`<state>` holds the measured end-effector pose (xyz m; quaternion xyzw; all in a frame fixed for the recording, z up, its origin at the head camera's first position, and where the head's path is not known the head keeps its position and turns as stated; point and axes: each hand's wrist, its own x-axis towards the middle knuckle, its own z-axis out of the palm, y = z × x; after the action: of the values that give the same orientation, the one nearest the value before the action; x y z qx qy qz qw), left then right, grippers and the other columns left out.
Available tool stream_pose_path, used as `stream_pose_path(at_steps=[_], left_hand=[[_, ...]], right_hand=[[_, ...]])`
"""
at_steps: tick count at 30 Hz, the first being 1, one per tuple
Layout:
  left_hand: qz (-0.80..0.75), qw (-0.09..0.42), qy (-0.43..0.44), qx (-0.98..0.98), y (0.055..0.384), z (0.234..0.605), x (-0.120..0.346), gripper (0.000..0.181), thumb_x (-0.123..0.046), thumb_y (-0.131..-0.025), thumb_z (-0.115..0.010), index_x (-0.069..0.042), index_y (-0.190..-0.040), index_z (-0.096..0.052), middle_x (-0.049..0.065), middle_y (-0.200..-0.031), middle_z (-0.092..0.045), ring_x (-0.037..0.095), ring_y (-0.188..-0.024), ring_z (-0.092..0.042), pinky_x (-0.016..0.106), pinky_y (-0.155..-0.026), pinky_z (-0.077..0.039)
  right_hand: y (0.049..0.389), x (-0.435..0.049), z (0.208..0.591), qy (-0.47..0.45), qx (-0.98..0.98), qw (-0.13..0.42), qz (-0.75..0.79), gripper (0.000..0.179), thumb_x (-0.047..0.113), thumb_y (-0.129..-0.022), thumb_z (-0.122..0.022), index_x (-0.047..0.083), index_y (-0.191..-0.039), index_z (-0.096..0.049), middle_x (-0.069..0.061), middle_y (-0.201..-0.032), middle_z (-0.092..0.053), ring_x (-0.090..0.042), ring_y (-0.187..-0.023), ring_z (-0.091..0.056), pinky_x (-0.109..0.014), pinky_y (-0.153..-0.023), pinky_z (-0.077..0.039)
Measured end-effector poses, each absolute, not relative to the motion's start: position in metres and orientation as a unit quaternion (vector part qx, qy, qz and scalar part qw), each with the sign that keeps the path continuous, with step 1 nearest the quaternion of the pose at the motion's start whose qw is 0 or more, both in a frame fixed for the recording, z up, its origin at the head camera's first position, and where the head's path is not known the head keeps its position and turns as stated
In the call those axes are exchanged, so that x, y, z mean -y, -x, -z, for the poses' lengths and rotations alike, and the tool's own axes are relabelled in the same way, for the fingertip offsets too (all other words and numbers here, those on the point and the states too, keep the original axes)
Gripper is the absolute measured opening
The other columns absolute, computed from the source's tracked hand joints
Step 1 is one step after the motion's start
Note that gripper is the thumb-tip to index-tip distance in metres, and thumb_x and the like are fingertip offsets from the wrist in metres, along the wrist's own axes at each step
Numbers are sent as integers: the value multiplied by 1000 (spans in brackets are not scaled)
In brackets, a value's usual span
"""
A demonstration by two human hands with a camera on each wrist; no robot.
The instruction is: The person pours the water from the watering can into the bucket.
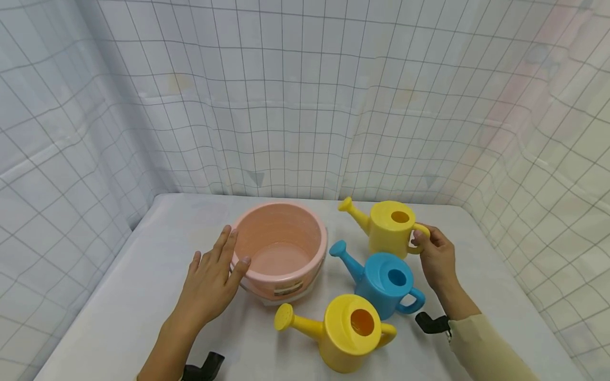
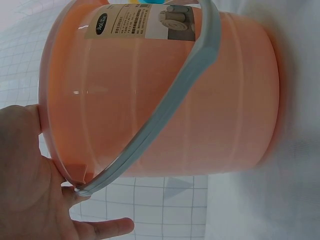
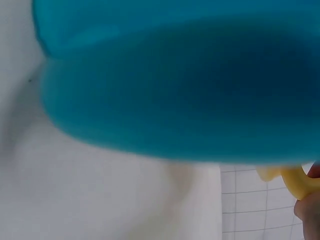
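Observation:
A pink bucket (image 1: 278, 254) stands upright at the table's middle; its grey-white handle (image 2: 165, 112) hangs down the side in the left wrist view. My left hand (image 1: 212, 280) rests on the bucket's left rim with its fingers extended. At the back right, my right hand (image 1: 436, 256) pinches the handle of a yellow watering can (image 1: 388, 235), whose spout points left. Just in front of that can is a blue watering can (image 1: 381, 283), which fills much of the right wrist view. A second yellow watering can (image 1: 345, 338) stands nearest the front edge of the view.
White cloth covers the table (image 1: 128, 296). A white curtain with a grid pattern (image 1: 305, 106) hangs behind it and along both sides. The three cans form a row to the bucket's right, close to one another. Black wrist mounts (image 1: 431, 323) sit at both wrists.

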<state>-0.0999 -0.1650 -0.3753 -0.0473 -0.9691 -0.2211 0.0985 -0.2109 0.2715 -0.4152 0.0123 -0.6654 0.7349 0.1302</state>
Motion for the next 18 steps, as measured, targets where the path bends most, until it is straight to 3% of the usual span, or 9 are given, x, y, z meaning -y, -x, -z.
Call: stream_pose_path(at_steps=[18], left_hand=[[218,96,44,970,102,377,165,67,-54,-99,-28,-23,-154,-7,0,-161,-6,41,-135,-35,67,-110,-10]], right_hand=[[206,-270,436,22,668,113,-735,25,24,-92,-62,6,-109,-61,-4,-102,-58,-14,-87,-54,-19,-80,-53]])
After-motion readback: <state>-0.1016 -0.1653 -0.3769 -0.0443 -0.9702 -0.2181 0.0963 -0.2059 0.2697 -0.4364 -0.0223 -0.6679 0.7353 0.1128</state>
